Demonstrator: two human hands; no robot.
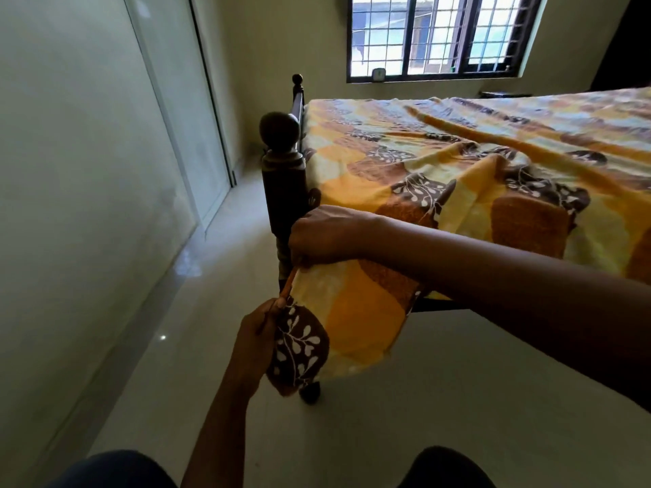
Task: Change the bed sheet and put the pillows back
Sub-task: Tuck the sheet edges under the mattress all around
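A yellow, orange and brown leaf-patterned bed sheet [458, 160] lies spread and wrinkled over the bed, with one corner hanging down beside the dark wooden bedpost [283, 170]. My left hand [255, 341] grips the lower edge of that hanging corner. My right hand [324, 234] reaches across from the right and pinches the same edge higher up, just beside the post. Between the two hands the sheet's edge is stretched taut. No pillows are in view.
A pale wall and a sliding door [197, 128] stand to the left, with a strip of glossy light floor [211, 276] between them and the bed. A barred window [440, 33] is at the back. My knees show at the bottom edge.
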